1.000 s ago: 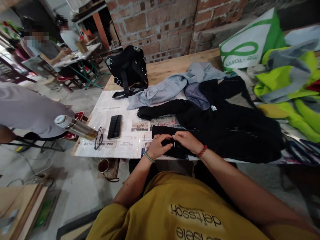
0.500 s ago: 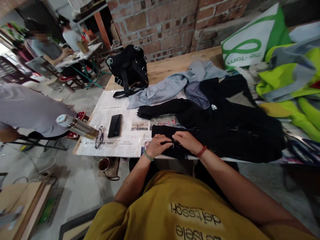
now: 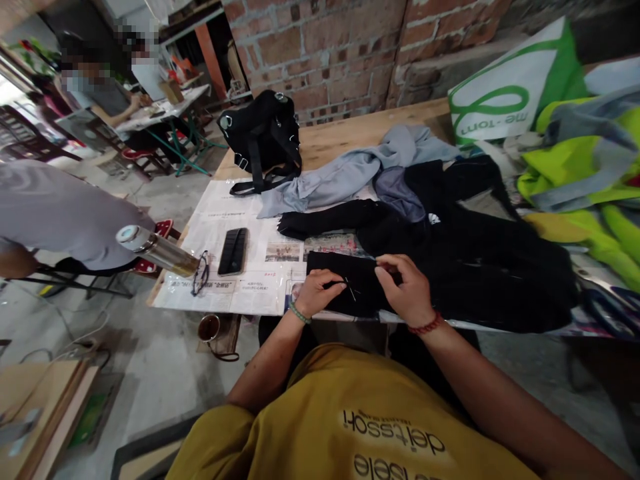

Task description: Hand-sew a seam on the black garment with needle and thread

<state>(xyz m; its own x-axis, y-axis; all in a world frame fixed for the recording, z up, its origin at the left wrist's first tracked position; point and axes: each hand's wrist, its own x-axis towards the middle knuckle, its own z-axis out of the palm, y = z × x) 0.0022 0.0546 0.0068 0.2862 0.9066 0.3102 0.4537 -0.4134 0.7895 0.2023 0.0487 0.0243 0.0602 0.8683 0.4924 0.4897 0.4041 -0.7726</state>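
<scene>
Over a black cloth piece (image 3: 370, 293) at the table's front edge, my left hand (image 3: 320, 292) has its thumb and forefinger pinched together. What lies between those tips is too small to make out. Just beyond them shows a thin pale sliver (image 3: 352, 291), like a needle or pin, against the black cloth. My right hand (image 3: 409, 290) is to the right, fingers curled and thumb close to the forefinger; anything held there is hidden. A black garment (image 3: 480, 267) spreads beside and behind this hand.
Newspaper (image 3: 250, 253) covers the table's left part, with a phone (image 3: 233, 251), glasses (image 3: 201, 273) and a bottle (image 3: 160, 250). Behind lie a black bag (image 3: 265, 137), grey cloth (image 3: 340, 175) and a white-green bag (image 3: 500, 93). Scissors (image 3: 607, 303) lie right. A seated person (image 3: 70, 217) is at left.
My right hand has moved right, away from my left hand, and now stands apart over the black cloth. The left hand keeps its pinch in nearly the same place.
</scene>
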